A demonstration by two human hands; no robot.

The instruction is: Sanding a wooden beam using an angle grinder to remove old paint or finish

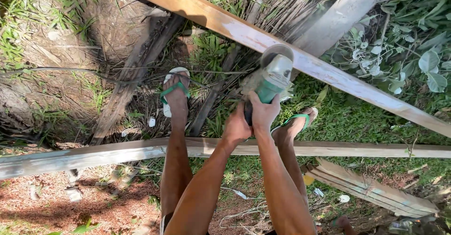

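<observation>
I hold a green and grey angle grinder (271, 80) with both hands. My left hand (236, 126) grips the rear of its body, and my right hand (264, 110) wraps the body just ahead of it. The grinder's disc and guard press against a long slanted wooden plank (338, 77) whose surface looks pale and sanded there. My feet in green-strapped sandals, the left one (175, 91) and the right one (297, 122), stand under the plank on grass and debris.
A second long plank (94, 154) runs horizontally across my legs. Stacked boards (371, 190) lie at lower right. A weathered board (345, 14) leans at upper right. A thin cable (61, 70) crosses the ground at left. Leafy plants (413, 42) stand at right.
</observation>
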